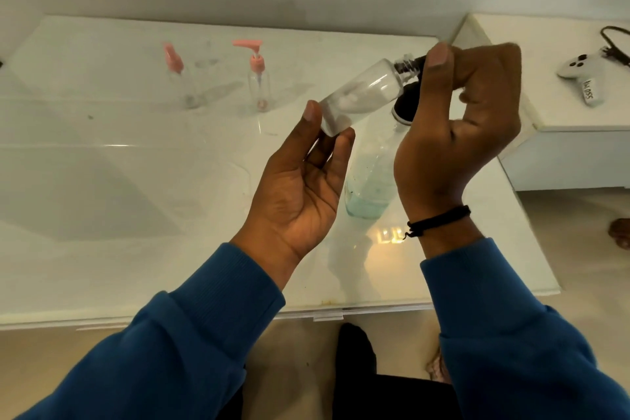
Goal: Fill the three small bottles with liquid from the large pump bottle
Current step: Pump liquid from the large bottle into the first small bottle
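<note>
My left hand (300, 187) holds a small clear bottle (358, 99) by its base, tilted with its threaded open neck up and to the right; white foam or liquid shows inside. My right hand (460, 123) grips the black pump head (405, 106) of the large pump bottle (370, 177), and the nozzle meets the small bottle's neck. The large bottle stands on the white table (136, 215) with pale blue liquid in its lower part. Two more small clear bottles stand at the back: a pink-capped spray bottle (179, 78) and a pink-topped pump bottle (258, 78).
A white game controller (579, 68) with a dark cable lies on a lower white shelf at the right. The table's front edge runs just above my sleeves. A foot (620, 232) shows on the floor at the far right.
</note>
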Tool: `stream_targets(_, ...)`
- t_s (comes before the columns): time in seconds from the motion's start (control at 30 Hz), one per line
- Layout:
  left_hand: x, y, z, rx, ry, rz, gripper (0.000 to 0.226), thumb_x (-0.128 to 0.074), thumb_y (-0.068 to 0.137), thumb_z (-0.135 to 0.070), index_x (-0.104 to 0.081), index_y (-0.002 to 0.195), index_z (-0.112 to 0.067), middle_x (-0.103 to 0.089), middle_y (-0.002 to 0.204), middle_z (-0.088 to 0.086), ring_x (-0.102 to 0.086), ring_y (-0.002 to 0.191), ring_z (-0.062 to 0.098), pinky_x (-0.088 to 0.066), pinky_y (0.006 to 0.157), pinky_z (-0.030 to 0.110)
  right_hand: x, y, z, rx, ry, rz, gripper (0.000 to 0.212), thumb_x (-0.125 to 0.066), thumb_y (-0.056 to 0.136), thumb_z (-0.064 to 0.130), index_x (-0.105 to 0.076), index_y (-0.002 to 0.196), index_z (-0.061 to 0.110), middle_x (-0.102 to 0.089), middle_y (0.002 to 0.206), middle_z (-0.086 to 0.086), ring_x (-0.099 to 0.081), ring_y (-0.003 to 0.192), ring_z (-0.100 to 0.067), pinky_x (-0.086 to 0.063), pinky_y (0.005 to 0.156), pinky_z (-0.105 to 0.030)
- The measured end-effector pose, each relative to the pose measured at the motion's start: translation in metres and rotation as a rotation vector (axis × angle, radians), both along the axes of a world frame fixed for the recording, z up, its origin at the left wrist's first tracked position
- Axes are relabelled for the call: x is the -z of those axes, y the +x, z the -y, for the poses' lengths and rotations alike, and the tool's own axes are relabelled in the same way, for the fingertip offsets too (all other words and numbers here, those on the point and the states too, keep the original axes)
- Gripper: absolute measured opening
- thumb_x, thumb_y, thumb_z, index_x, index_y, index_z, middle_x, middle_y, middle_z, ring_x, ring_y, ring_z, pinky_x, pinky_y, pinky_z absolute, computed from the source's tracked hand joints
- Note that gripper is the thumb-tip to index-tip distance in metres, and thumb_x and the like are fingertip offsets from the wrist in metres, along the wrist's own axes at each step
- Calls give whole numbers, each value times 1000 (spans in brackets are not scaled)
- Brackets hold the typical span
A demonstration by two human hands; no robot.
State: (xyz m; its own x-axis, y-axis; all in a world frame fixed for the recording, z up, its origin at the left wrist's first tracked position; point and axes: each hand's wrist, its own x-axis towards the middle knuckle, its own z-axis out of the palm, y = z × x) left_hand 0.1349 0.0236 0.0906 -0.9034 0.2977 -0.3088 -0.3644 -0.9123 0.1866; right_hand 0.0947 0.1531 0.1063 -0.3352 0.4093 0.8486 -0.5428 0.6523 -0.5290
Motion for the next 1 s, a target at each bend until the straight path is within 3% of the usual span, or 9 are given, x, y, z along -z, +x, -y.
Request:
stream_targets(0.17, -2, 0, 1, 14, -4, -2, 49, -77, 70, -20, -70, 116, -4, -71, 113, 14, -71, 89, 20, -60, 63, 24, -4, 1, 2, -4, 3, 5, 27, -60, 97, 6, -62, 70, 1, -52, 72, -4, -46, 73, -20, -39, 65, -41)
stream_targets(0.3, -2, -1, 0, 4, -1, 6, 51, -76, 70, -20, -68, 118, -2, -71, 110, 15, -72, 86, 21, -60, 61, 24, -4, -2, 2, 13, 5, -1, 28, -60, 97, 4, -62, 69, 0, -55, 67, -13, -47, 69, -26, -38, 65, -34)
stream_targets(0.43, 0, 0, 1, -1, 0, 18, 62, -78, 70, -20, -65, 127, -3, -70, 118, 15, -71, 91, 21, -61, 65, 25, 3, 1, 4, -6, -7, 21, 27, -60, 97, 3, -63, 71, 0, -58, 70, -14, -49, 72, -24, -42, 66, -39)
stream_targets(0.57, -1, -2, -1, 11, 1, 3, 51, -77, 70, -21, -69, 117, -3, -71, 107, 14, -71, 85, 20, -60, 62, 24, -7, -3, 0, 25, 12, 5, 29, -60, 96, 7, -61, 67, 0, -55, 67, -16, -49, 67, -33, -37, 66, -32)
stream_targets(0.77, -1, 0, 1, 13, -1, 12, 48, -75, 73, -21, -69, 117, -3, -72, 106, 14, -72, 84, 20, -60, 62, 24, 1, 0, 2, 16, 5, 30, 29, -60, 97, 4, -62, 69, 0, -56, 68, -14, -49, 69, -30, -38, 63, -38)
stream_targets(1.0, -2, 0, 0, 12, 0, 11, 48, -75, 72, -21, -69, 117, -3, -72, 108, 15, -72, 85, 21, -60, 61, 24, -3, -1, 2, -15, -15, 25, 29, -61, 97, 4, -61, 68, 0, -53, 68, -10, -47, 69, -25, -36, 65, -28)
